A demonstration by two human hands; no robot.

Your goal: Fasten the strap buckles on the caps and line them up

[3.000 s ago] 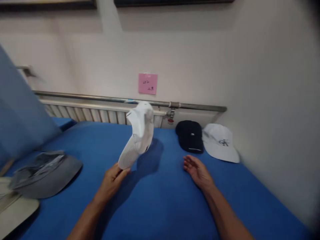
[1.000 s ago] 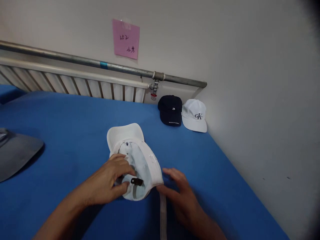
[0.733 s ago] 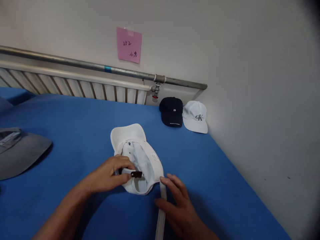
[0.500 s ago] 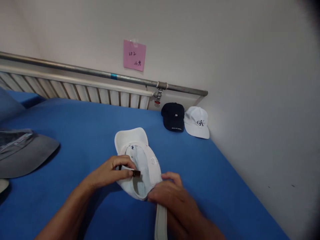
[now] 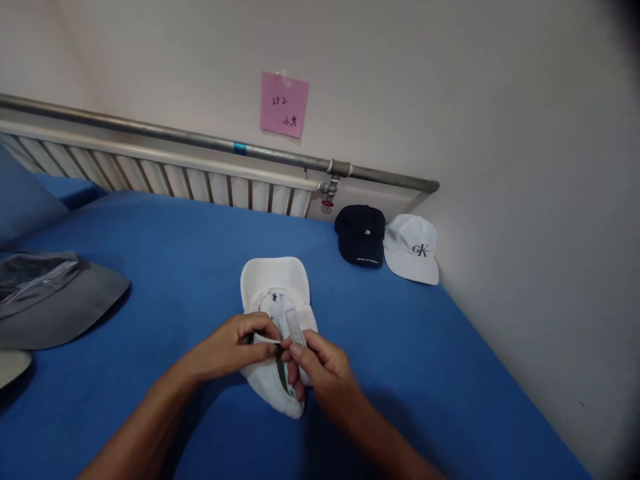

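We pinch the white cap (image 5: 274,308) in our left hand (image 5: 235,345), its strap (image 5: 293,325) in our right hand (image 5: 327,367) — black cap (image 5: 359,233) near the far edge of the worktop (image 5: 190,267).

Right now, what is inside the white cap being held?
Pale lining and a small dark mark near the brim; left hand, right hand and strap hide other parts.

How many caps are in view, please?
5: a white cap in left hand and right hand; a dark cap and white GK cap near the wall; a gray cap left; apparently a beige cap below, mostly cut off.
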